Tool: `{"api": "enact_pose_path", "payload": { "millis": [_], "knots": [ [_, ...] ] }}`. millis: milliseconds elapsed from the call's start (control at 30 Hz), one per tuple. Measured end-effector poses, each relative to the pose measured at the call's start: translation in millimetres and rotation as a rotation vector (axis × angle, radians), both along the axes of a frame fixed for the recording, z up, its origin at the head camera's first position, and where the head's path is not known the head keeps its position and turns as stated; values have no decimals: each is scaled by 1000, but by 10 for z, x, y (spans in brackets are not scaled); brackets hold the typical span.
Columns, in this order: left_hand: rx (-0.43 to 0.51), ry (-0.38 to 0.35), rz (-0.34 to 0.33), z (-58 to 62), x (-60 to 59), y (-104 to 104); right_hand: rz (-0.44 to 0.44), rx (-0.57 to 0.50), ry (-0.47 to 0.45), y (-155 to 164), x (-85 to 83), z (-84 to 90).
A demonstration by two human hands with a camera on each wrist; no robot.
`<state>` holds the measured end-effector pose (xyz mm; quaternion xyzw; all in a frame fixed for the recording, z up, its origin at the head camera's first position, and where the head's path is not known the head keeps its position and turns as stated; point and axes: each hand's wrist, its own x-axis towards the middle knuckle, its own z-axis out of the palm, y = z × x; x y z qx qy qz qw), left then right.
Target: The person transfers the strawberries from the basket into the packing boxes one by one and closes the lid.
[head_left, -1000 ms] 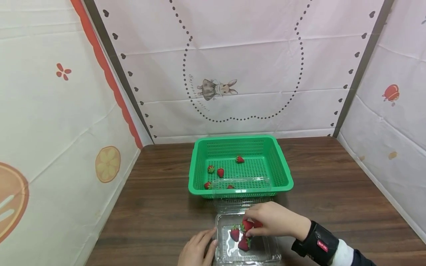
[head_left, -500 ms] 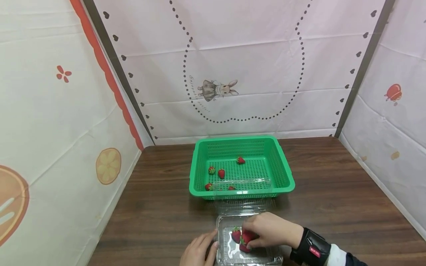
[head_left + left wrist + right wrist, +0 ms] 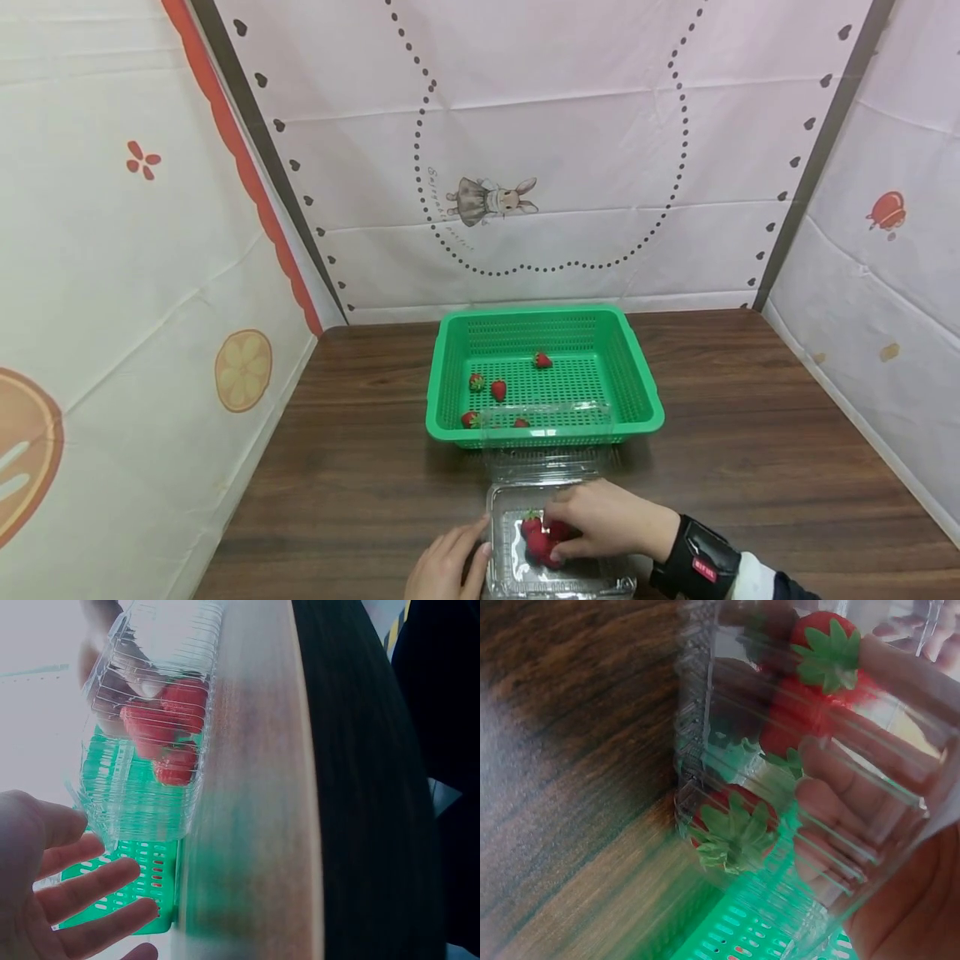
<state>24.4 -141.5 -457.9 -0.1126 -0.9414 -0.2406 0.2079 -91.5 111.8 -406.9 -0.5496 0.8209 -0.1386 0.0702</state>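
A clear plastic clamshell box [image 3: 498, 575] lies at the table's near edge. Its open lid [image 3: 547, 410] leans on a green basket [image 3: 543, 315]. My right hand [image 3: 572, 523] reaches down into the box, fingers curled round a strawberry [image 3: 538, 542] among two others. Through the ribbed wall, the right wrist view shows strawberries [image 3: 821, 645] against my fingers [image 3: 885, 787]. My left hand [image 3: 450, 565] rests with straight fingers against the box's left side. In the left wrist view the left hand [image 3: 71, 900] is spread beside the box [image 3: 142, 802] and its strawberries [image 3: 169, 724].
Several strawberries [image 3: 498, 389] lie loose in the green basket, which stands just beyond the box. Printed cloth walls close in the brown wooden table [image 3: 750, 433] on the left, back and right. The near table edge runs just below the box.
My right hand has come down and toward me with the strawberry, from above the box's far rim to low among the other berries. The left hand has stayed at the box's side.
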Motion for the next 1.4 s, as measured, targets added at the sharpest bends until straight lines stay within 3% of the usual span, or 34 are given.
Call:
{"api": "enact_pose_path", "payload": {
  "millis": [433, 967, 1267, 1400],
  "knots": [
    [-2, -23, -5, 18, 17, 3, -16, 13, -28, 3, 18, -26],
    [16, 20, -12, 4, -3, -2, 8, -29, 5, 35, 13, -26],
    [18, -30, -14, 55, 6, -4, 26, -58, 15, 54, -14, 1],
    [10, 6, -13, 63, -24, -20, 41, -91, 18, 63, -36, 55]
  ]
}}
